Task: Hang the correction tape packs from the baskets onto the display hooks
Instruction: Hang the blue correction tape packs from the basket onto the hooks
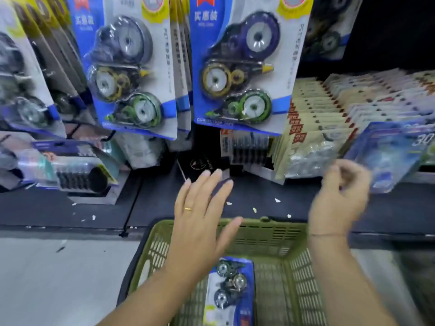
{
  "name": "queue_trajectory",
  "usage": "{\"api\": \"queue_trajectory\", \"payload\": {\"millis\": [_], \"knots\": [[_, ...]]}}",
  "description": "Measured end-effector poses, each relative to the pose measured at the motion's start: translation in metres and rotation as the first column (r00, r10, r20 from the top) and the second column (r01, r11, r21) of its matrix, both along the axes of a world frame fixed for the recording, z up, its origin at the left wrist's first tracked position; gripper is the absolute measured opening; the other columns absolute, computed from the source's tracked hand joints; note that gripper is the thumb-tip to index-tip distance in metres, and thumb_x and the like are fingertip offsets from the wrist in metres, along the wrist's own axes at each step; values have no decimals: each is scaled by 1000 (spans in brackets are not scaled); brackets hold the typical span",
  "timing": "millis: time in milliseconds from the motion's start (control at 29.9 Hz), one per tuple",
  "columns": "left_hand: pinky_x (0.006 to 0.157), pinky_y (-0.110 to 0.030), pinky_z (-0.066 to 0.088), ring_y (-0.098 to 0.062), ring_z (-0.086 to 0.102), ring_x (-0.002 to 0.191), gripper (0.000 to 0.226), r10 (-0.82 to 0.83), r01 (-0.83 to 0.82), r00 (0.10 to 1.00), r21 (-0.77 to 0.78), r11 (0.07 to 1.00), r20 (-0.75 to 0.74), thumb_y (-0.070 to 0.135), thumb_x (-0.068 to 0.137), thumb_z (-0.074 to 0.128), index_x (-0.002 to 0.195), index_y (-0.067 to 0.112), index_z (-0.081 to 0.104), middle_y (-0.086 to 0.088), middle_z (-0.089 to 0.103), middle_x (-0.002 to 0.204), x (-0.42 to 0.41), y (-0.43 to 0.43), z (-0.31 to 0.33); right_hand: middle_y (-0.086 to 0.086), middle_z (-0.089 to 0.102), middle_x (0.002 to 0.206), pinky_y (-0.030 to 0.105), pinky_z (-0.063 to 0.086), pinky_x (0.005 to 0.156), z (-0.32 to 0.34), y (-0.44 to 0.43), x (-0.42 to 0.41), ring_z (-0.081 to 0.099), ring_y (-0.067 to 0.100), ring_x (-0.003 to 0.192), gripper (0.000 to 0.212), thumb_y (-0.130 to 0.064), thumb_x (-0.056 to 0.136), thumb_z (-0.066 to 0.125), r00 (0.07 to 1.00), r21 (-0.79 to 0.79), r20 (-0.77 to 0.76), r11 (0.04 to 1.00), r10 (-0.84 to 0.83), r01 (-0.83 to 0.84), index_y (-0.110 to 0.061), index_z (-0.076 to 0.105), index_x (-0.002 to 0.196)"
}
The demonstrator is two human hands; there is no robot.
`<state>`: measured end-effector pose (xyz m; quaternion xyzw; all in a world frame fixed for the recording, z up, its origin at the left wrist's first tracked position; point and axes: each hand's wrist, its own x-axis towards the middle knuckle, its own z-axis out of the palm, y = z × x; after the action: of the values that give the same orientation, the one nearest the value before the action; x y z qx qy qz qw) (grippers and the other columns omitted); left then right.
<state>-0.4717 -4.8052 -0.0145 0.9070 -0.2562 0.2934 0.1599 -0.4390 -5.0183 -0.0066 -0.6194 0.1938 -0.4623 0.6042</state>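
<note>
A correction tape pack (231, 290), a blue card holding three dispensers, lies flat on the floor of a green plastic basket (270, 234) at six o'clock. The left hand (200, 222) hovers over the basket's far rim, fingers straight and spread, grasping nothing; a gold ring (187, 208) sits on one finger. At three o'clock the right hand (339, 201), blurred, has its fingers curled round the lower left edge of a second blue pack (390, 154), which is tilted in the air in front of the shelving.

At twelve o'clock a hanging pack (244, 67) shows purple, yellow and green dispensers. A matching hanging pack (127, 71) is at eleven o'clock, with more cards crowded behind and between them. At two o'clock rows of beige packets (313, 114) hang one behind another.

Beyond the basket runs a dark ledge (70, 208) with small white paper scraps (277, 200) scattered on it. A pale floor (58, 278) shows at eight o'clock.
</note>
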Motion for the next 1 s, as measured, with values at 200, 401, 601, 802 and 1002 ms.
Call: {"api": "queue_trajectory", "payload": {"millis": [200, 401, 601, 802, 1002], "knots": [[117, -57, 22, -41, 38, 143, 72, 568, -648, 570, 100, 755, -593, 57, 102, 35, 147, 3, 46, -23, 46, 152, -56, 102, -98, 16, 60, 82, 32, 41, 73, -185, 76, -68, 53, 21, 81, 15, -10, 87, 69, 428, 338, -782, 886, 453, -318, -2, 58, 83], [82, -44, 51, -36, 68, 96, 43, 387, -787, 325, -19, 617, -863, 59, 101, 32, 113, 23, 52, -11, 71, 108, -58, 144, -128, 24, 61, 123, 30, 42, 83, -260, 88, -102, 60, 35, 114, 58, -24, 81, 79, 101, 455, -865, 853, 492, -255, 7, 57, 123], [69, -38, 49, -29, 63, 81, 42, 454, -780, 366, -1, 625, -812, 59, 102, 33, 103, 22, 52, 1, 66, 86, -58, 143, -134, 23, 56, 127, 50, 52, 91, -276, 110, -99, 58, 41, 113, 69, -32, 71, 84, 22, 365, -927, 915, 375, -174, -1, 51, 123], [54, -27, 31, -5, 47, 64, 37, 501, -800, 379, -3, 600, -778, 57, 103, 35, 98, 23, 50, 17, 52, 73, -60, 140, -135, 21, 32, 144, 51, 47, 97, -279, 122, -95, 48, 44, 123, 90, -40, 71, 83, -135, 320, -945, 930, 298, -181, -8, 33, 138], [54, -27, 32, -4, 50, 66, 41, 493, -799, 382, -11, 602, -782, 59, 101, 34, 98, 22, 51, 14, 56, 73, -62, 136, -134, 26, 54, 128, 37, 51, 84, -282, 150, -100, 62, 38, 107, 78, -8, 66, 88, 166, 523, -841, 853, 515, 2, 0, 41, 127]]}}
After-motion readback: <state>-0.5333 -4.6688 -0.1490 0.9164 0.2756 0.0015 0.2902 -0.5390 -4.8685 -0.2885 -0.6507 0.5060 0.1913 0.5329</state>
